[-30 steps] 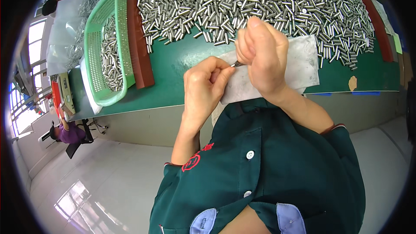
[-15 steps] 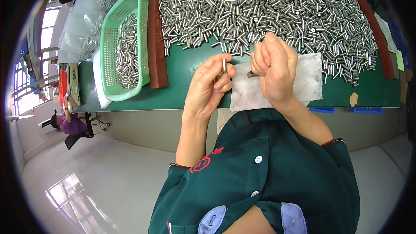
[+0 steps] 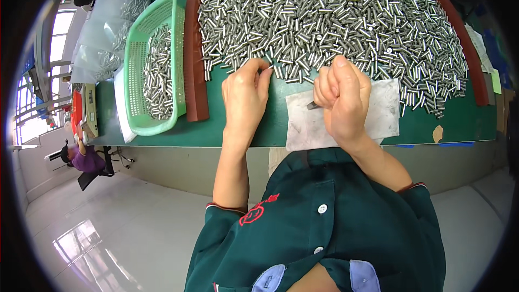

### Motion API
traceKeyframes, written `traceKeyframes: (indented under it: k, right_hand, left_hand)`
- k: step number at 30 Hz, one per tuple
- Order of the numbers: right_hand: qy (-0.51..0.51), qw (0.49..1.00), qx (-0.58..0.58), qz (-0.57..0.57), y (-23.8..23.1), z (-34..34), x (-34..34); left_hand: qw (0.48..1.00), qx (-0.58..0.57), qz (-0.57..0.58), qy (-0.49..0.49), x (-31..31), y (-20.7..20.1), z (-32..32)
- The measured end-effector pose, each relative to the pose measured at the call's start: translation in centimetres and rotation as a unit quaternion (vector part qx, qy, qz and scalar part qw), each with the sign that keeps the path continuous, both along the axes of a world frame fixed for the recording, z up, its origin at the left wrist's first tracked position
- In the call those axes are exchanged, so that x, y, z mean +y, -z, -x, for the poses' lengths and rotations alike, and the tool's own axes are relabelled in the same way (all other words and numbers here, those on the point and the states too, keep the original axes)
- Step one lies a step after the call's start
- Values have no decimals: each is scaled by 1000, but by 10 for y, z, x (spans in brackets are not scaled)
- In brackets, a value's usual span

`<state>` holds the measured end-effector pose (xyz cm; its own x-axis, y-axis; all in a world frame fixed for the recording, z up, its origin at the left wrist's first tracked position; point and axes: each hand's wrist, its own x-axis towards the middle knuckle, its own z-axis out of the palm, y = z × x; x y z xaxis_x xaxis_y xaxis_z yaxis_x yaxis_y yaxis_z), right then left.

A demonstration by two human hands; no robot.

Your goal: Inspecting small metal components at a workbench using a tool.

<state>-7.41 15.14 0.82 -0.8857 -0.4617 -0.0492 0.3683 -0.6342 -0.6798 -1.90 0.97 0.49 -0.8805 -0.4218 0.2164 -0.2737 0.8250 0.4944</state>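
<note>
beyond the left edge of the green worktop (image 3: 273, 124), bright windows (image 3: 60, 27) light a pale wall (image 3: 38, 163). 1 black chair (image 3: 92, 176) stands near the front left corner. pale, glossy floor (image 3: 157, 211) spreads from the front edge, mirroring a patch of white light (image 3: 81, 243) past that same corner.

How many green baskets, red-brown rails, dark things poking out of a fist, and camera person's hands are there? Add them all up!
Green basket: 1
Red-brown rails: 2
Dark object poking from fist: 1
Left hand and right hand: 2
Total: 6
</note>
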Motion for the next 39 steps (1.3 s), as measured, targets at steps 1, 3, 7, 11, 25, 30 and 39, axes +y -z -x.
traceKeyframes:
  k: [1, 3, 7, 11, 25, 30, 39]
  right_hand:
    - [0, 1000, 3, -4, 1, 0, 0]
    - [4, 1000, 2, -6, 2, 3, 2]
    - [5, 1000, -3, -8, 0, 5, 0]
    - [10, 999, 18, -40, -1, 4, -1]
    - [11, 1000, 9, -28, 0, 4, -1]
    - [13, 999, 25, -33, 1, 3, -2]
    - [6, 1000, 2, -8, 1, 5, -1]
  left_hand:
    - [1000, 13, -3, -3, 0, 2, -1]
    - [991, 6, -129, -13, 6, -3, -3]
    - [943, 41, -330, 7, 14, 1, -16]
    - [946, 60, -320, 8, 18, 3, -18]
    - [849, 101, -517, -31, 15, -1, -23]
    - [702, 137, -698, 42, 2, 4, -24]
    - [654, 165, -737, 56, 0, 11, -22]
